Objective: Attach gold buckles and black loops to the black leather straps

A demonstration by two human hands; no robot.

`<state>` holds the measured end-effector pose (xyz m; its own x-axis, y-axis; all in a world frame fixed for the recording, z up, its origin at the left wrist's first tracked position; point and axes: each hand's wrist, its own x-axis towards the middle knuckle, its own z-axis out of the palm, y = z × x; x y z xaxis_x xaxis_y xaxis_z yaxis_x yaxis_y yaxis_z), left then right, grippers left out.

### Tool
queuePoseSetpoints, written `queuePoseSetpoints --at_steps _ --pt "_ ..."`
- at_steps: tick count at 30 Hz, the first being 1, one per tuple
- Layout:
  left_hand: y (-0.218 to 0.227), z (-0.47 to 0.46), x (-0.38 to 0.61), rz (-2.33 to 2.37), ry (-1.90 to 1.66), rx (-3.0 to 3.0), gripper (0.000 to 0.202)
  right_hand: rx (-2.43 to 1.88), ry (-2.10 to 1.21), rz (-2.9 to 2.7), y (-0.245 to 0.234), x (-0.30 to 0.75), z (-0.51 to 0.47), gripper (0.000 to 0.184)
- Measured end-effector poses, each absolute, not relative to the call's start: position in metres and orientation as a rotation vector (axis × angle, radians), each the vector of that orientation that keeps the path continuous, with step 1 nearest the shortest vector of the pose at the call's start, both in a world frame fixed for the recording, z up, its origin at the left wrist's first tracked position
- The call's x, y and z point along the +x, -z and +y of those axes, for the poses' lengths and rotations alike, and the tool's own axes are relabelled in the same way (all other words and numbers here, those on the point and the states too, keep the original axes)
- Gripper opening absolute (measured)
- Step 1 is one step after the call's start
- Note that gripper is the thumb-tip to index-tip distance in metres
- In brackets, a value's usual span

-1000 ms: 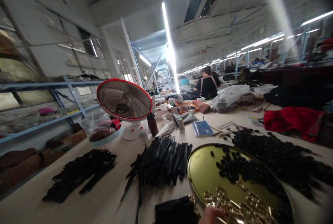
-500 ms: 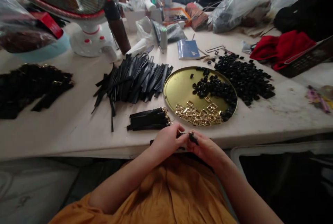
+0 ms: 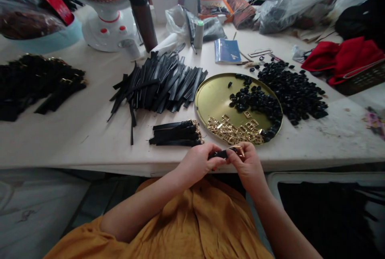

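Just off the table's front edge, my left hand (image 3: 201,161) pinches a short black strap (image 3: 221,154). My right hand (image 3: 250,167) is closed on the same strap near its right end, where a gold buckle (image 3: 241,151) shows between thumb and fingers. Behind the hands lies a round gold tray (image 3: 210,94) with loose gold buckles (image 3: 236,132) along its near side and small black pieces (image 3: 255,99) to the right. Left of the tray is a neat bundle of buckled straps (image 3: 174,133). A heap of loose black straps (image 3: 162,84) spreads behind it.
More small black pieces (image 3: 296,94) are piled right of the tray. A dark heap of straps (image 3: 36,82) sits far left. Behind stand a fan (image 3: 110,30), a dark bottle (image 3: 142,18), a thread spool (image 3: 198,34) and a blue booklet (image 3: 227,51). Red cloth (image 3: 343,60) lies at right.
My right hand has turned and risen slightly, and the gold buckle on the strap now shows. The left hand still grips the strap. The camera view has shifted a little.
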<state>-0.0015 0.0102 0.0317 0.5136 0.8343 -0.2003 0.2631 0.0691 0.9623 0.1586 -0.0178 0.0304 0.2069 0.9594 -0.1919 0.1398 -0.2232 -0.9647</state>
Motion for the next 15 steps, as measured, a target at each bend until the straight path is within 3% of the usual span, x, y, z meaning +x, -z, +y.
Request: queuePoseSetpoints --at_steps 4,10,15 --pt "-0.027 0.009 -0.006 0.982 -0.521 1.383 0.038 -1.591 -1.229 -1.152 -0.030 0.160 -0.021 0.040" --pt "-0.028 0.004 -0.009 0.903 -0.439 1.000 0.017 -1.648 -1.097 -1.268 -0.026 0.161 -0.034 0.028" --pt "-0.023 -0.004 -0.002 0.925 -0.480 1.249 0.022 -1.608 -1.095 -1.413 -0.024 0.156 -0.046 0.025"
